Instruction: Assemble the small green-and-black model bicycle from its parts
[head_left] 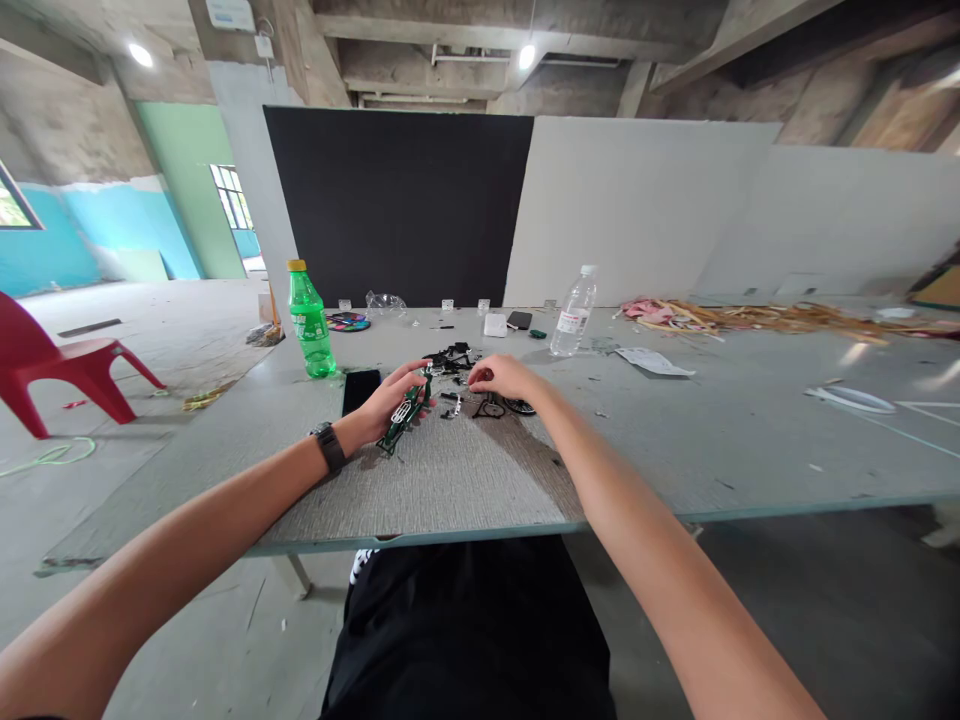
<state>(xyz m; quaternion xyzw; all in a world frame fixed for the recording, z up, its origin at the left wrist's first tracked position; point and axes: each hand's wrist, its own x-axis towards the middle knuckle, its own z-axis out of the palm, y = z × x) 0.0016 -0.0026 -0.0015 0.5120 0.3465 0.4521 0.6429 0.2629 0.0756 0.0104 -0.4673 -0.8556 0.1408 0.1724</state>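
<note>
My left hand (391, 397) is holding a green-and-white piece (398, 424), its fingers bent and closed around the upper part, while the lower end is slanting down toward me, just above or against the table (450, 500); I can't tell which. My right hand (504, 377) is hovering over small black parts, thumb and fingertips curled in close together; I can't tell whether anything is sitting between them.

The green piece is looking light and stiff to me, probably thin plastic, so I'm judging that it needs little force and that a hard squeeze could snap its open, narrow lower end. The fuller middle is seeming the safer place to grip, with fingertips on both sides. I'm not expecting it to be very slippery, as its ridges should be giving the skin some purchase.

Below my right hand a dark looped part (489, 408) is lying beside a round black one (520, 407). A pale toothed strip (455, 407) is resting between my hands, and a heap of black pieces (451, 356) is lying just beyond. A flat black slab (360, 387) is lying next to my left hand. Farther out, a green bottle (310, 325) is standing on the left, a clear bottle (576, 315) on the right.
</note>
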